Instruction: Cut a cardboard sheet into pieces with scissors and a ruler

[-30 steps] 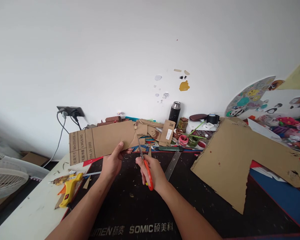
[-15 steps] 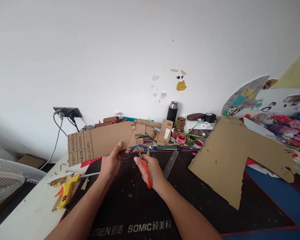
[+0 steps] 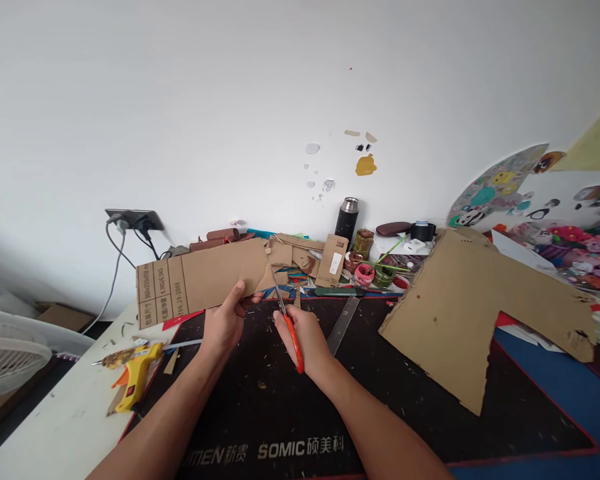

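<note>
My left hand (image 3: 227, 320) grips a long strip of brown cardboard (image 3: 213, 277) by its lower edge, thumb on the front face. Printed lines and characters run down the strip's left end. In my right hand (image 3: 307, 333) is a pair of scissors (image 3: 294, 343) with red handles, fingers closed round them. The blades point up and away, at the right end of the strip, where a slanting flap shows. Whether the blades touch the cardboard I cannot tell. Both hands are above a black desk mat (image 3: 260, 407).
A yellow glue gun (image 3: 136, 377) lies at the left. A ruler (image 3: 343, 325) and a green cutter (image 3: 339, 291) are beyond my right hand. A large cardboard sheet (image 3: 445, 320) covers the right side. Paint jars, a black flask (image 3: 347, 220) and cardboard scraps line the wall. A fan (image 3: 13, 360) stands far left.
The view has shifted slightly. My right hand with the scissors has drawn back a little from the strip's edge, and its thumb has moved. My left hand still holds the cardboard.
</note>
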### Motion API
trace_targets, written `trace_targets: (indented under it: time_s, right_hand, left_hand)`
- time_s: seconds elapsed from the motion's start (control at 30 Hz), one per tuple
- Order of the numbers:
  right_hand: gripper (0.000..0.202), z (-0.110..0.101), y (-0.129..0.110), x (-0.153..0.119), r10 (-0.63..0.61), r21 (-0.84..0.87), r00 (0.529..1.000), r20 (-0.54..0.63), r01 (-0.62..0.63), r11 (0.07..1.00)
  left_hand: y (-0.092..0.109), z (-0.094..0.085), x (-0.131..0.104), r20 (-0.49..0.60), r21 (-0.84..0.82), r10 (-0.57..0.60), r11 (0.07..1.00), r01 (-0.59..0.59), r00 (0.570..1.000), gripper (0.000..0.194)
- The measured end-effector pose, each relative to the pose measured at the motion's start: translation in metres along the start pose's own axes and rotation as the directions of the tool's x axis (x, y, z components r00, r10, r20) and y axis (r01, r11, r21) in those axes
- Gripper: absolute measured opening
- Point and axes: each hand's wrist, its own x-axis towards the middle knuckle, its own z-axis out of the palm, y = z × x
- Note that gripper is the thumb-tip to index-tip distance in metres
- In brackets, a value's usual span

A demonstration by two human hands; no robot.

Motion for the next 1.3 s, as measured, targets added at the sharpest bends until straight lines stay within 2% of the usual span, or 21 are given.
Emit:
trace_targets:
  time_s: [0.13,0.33,0.53,0.7,0.9,1.03,1.3]
  right_hand:
    - [0.039,0.003,0.002,-0.001,-0.009,0.024,1.0,0.008,0.009,1.0]
    - [0.043,-0.002,0.002,-0.003,0.074,0.178,0.985,0.158,-0.102,0.979]
    - [0.045,-0.005,0.006,-0.001,-0.003,0.252,0.981,0.195,-0.047,0.966]
    - [0.047,-0.007,0.012,0.004,-0.026,0.287,0.981,0.191,-0.03,0.958]
    - [0.053,-0.009,0.01,0.003,0.05,0.238,0.981,0.188,-0.094,0.967]
    - [0.052,-0.008,0.012,0.003,0.061,0.198,0.987,0.152,-0.091,0.976]
    - [0.053,-0.005,0.016,0.005,0.067,0.066,0.993,0.094,-0.073,0.995]
  left_hand:
    - [0.0,0.0,-0.001,-0.004,-0.012,0.0,1.0,0.0,1.0,0.044]
    - [0.003,-0.001,-0.002,0.01,0.038,0.001,0.999,-0.002,1.0,0.036]
    - [0.009,0.0,-0.003,-0.002,0.086,-0.01,0.996,0.01,1.0,0.039]
    - [0.007,0.001,-0.007,0.034,0.117,-0.039,0.993,0.034,0.999,0.039]
    - [0.003,0.002,-0.011,0.049,0.105,-0.044,0.994,0.039,0.998,0.041]
    - [-0.002,0.001,-0.012,0.055,0.067,-0.045,0.997,0.041,0.997,0.05]
    - [-0.005,0.002,-0.013,0.068,0.049,-0.031,0.998,0.028,0.997,0.055]
